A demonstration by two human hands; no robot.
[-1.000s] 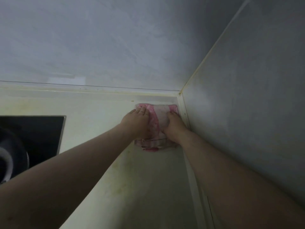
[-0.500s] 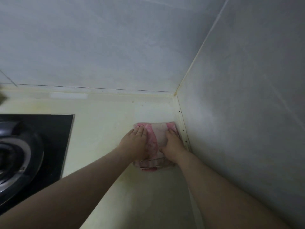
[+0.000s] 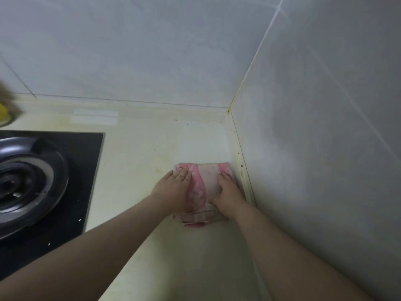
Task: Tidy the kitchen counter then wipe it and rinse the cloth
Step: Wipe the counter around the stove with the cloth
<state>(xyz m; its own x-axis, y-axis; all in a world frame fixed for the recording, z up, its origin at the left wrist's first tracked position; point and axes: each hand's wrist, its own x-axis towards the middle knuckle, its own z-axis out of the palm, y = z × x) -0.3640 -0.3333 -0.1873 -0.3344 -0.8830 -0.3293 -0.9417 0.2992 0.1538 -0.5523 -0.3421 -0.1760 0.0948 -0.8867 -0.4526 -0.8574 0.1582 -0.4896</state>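
A: Head view: where's the cloth (image 3: pixel 207 183)?
B: Flat on the cream counter (image 3: pixel 138 161), at about four o'clock, just beside the right wall (image 3: pixel 314 148).
A: And the hands?
B: Left hand (image 3: pixel 175 192) and right hand (image 3: pixel 229 195) press it with straight fingers. Stove (image 3: pixel 43 181) lies at nine o'clock.

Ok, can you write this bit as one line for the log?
step: wiping | left hand: flat on pink cloth | right hand: flat on cloth | place: counter corner, beside stove
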